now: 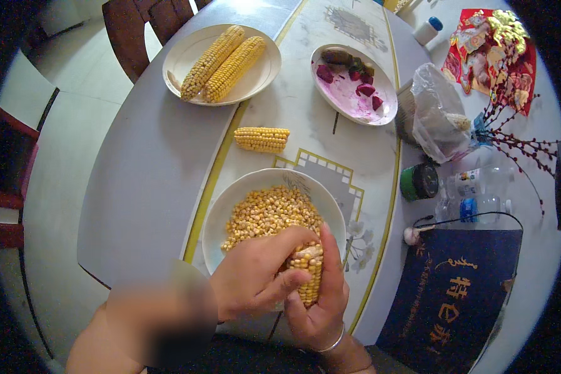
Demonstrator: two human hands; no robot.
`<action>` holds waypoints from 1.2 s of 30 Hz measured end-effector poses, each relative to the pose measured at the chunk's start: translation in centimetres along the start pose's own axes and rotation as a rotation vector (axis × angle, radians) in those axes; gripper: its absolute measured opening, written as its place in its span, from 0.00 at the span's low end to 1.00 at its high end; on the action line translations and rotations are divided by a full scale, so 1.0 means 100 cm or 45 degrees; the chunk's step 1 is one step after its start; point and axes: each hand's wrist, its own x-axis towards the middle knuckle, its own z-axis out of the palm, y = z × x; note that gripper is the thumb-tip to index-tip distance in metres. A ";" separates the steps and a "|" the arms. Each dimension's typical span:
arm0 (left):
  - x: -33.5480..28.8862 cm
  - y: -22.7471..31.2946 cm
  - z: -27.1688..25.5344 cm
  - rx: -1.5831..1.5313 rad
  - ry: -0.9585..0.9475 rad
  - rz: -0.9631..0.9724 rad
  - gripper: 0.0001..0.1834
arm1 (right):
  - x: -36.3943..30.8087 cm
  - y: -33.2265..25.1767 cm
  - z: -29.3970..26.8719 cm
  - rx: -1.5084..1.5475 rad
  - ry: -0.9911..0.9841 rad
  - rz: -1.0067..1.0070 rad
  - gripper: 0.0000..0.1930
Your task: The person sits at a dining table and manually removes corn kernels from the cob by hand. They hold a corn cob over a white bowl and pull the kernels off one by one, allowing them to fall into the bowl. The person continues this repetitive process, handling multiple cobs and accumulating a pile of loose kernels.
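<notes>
A piece of yellow corn cob is held over the near right rim of a white bowl. My right hand wraps round it from the right, with a bangle at the wrist. From the left, my left hand closes on the same cob, its thumb pressed to the kernels. Pale bare core shows at the cob's upper end. Loose corn kernels heap up inside the bowl. Just beyond the bowl, a short cob piece lies on the table. My left wrist is blurred out.
Two whole corn cobs rest on a white plate at the far left. Another plate holds dark red pieces. Along the right stand a plastic bag, a dark green tin, clear bottles and a dark blue printed bag.
</notes>
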 end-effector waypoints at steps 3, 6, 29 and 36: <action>0.001 0.006 -0.007 0.130 -0.126 -0.035 0.15 | -0.002 -0.006 0.000 -0.105 -0.042 -0.052 0.38; -0.003 0.001 -0.007 0.159 -0.125 0.000 0.12 | -0.006 -0.008 0.003 -0.004 -0.092 -0.050 0.38; -0.007 0.009 0.001 0.000 0.039 -0.171 0.15 | -0.010 -0.004 0.016 -0.033 0.151 -0.182 0.33; -0.005 0.008 0.004 -0.026 0.133 -0.247 0.13 | -0.014 -0.001 0.018 -0.233 0.181 -0.276 0.35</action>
